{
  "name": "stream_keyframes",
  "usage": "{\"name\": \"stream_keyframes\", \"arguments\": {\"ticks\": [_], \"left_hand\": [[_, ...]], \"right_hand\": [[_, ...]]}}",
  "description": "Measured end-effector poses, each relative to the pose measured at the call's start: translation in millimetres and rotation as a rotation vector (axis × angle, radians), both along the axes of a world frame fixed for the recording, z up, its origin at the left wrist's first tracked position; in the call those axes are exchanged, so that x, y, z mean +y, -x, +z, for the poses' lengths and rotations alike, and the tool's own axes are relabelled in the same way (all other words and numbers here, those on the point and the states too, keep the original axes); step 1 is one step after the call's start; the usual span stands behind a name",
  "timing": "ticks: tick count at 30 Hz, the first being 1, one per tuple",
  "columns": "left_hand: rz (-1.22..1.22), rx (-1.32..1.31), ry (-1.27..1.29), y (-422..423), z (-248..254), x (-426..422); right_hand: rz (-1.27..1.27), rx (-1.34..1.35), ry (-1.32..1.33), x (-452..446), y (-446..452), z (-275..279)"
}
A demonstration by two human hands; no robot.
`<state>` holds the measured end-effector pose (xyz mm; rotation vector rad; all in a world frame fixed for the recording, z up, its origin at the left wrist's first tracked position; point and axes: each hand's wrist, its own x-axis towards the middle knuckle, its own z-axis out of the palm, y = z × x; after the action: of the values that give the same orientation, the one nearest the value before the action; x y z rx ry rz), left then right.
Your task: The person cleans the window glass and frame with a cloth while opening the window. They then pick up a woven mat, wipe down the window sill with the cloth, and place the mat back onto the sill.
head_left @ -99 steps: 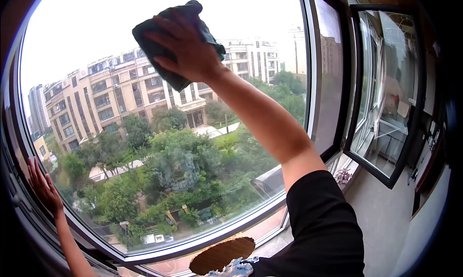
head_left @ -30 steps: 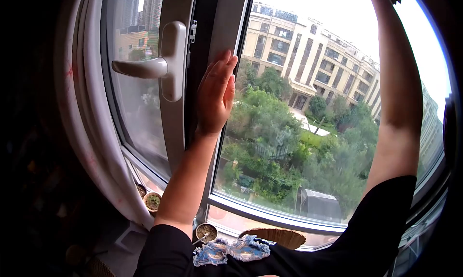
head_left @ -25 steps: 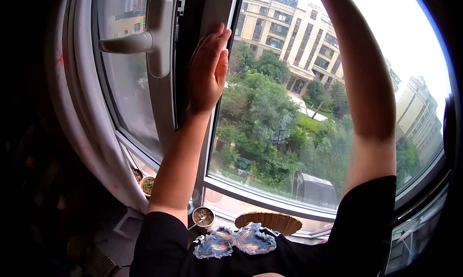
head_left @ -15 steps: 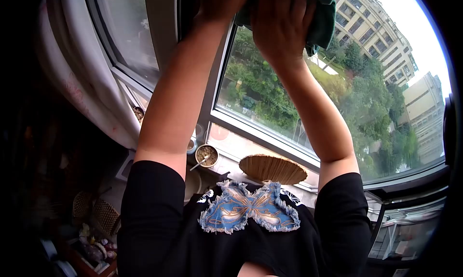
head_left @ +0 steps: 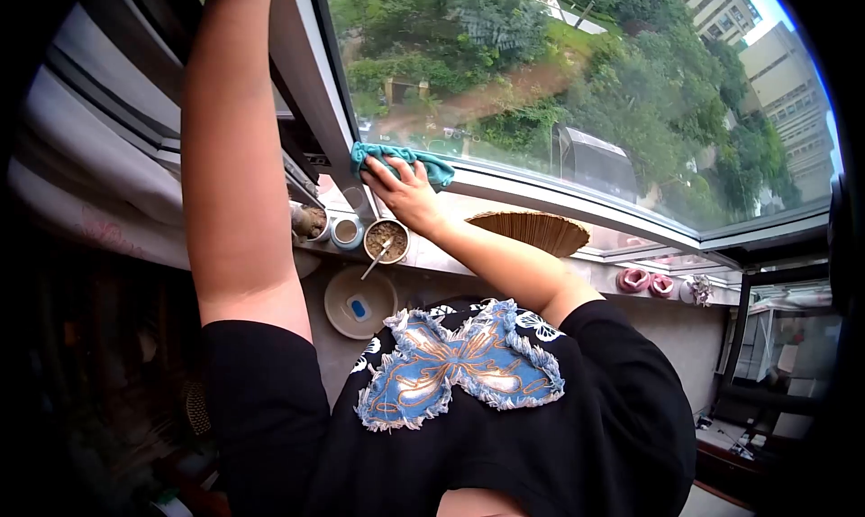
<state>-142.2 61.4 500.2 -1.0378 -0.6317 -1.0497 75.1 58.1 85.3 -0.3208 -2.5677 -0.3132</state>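
Your right hand (head_left: 410, 193), its fingers slightly spread, lies over the teal cloth (head_left: 432, 167) at the lower left corner of the large window (head_left: 505, 94), while your left hand is out of view past the top edge, so its state cannot be told. Near the cloth, a bowl (head_left: 377, 249) with a spoon (head_left: 377, 258) in it stands on the sill (head_left: 599, 270)
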Motion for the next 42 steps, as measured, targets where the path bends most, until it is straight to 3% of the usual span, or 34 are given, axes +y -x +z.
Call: {"name": "stream_keyframes", "arguments": {"ticks": [1,2,3,5,9,10,11,13,14,15,17,18,19,21,22,24,25,27,29,32,36,42], "left_hand": [[0.013,0.023,0.028,-5.5,-2.3,-3.5],[-0.036,-0.19,0.074,-9.4,-9.1,-0.7],[-0.074,-0.189,0.084,2.6,-12.6,1.1],[0.221,-0.173,0.11,59.8,-8.9,-0.5],[0.341,-0.153,0.211,142.7,2.3,-13.6],[0.509,-0.271,0.164,140.8,0.6,-2.4],[0.685,-0.385,0.128,117.9,1.0,6.9],[0.514,-0.365,0.117,46.0,-1.3,14.7],[0.071,-0.188,0.255,-6.0,0.5,-12.1],[0.484,-0.67,0.254,-61.8,18.8,-1.2],[0.531,-0.62,0.234,-61.2,19.1,-3.1],[0.155,-0.095,0.192,-18.4,2.9,-11.6],[0.356,-0.616,0.219,-64.7,18.6,-4.0],[0.434,-0.611,0.209,-63.7,18.7,-5.5],[0.3,-0.09,0.146,-37.0,7.2,-9.8],[0.24,-0.147,0.132,-20.6,4.2,-7.9],[0.338,-0.589,0.159,-60.8,18.4,-3.2],[0.356,-0.29,0.118,-37.2,16.5,-4.5],[0.425,-0.168,0.093,-18.5,17.6,-7.9],[0.504,-0.088,0.072,15.2,20.5,-14.9],[0.588,-0.004,0.053,39.9,31.6,-15.4],[0.666,0.078,0.036,76.4,44.7,-19.1]], "right_hand": [[-0.01,0.024,0.02,-2.0,1.2,3.3],[-0.017,0.05,0.04,-2.3,1.4,6.3],[-0.009,0.06,0.062,1.8,-4.7,7.7],[-0.037,0.054,0.068,10.6,-27.6,8.4],[-0.109,0.042,0.065,35.7,-113.0,9.8],[-0.141,0.024,0.071,40.9,-142.6,14.8],[-0.181,0.01,0.084,45.6,-172.6,19.3],[-0.255,0.106,0.091,61.9,-230.9,13.5],[-0.288,0.153,0.096,69.5,-262.1,12.3],[-0.35,0.165,0.091,76.3,-294.1,14.0],[-0.473,0.202,0.073,92.4,-355.3,11.5],[-0.515,0.245,0.051,101.0,-384.0,11.0],[-0.564,0.26,0.046,109.2,-413.3,11.7],[-0.66,0.293,0.042,124.0,-471.0,7.7],[-0.704,0.311,0.037,133.3,-497.6,6.4],[-0.803,0.329,0.017,147.6,-547.1,8.3],[-0.856,0.326,-0.003,156.8,-570.4,3.4],[-0.929,0.321,-0.032,173.1,-615.4,-3.2],[-0.984,0.317,-0.059,185.3,-650.4,-6.5],[-1.088,0.23,-0.106,190.5,-678.8,-6.9],[-1.319,0.376,-0.084,217.0,-736.9,-35.1],[-1.338,0.297,-0.122,217.4,-733.5,-36.2]]}}
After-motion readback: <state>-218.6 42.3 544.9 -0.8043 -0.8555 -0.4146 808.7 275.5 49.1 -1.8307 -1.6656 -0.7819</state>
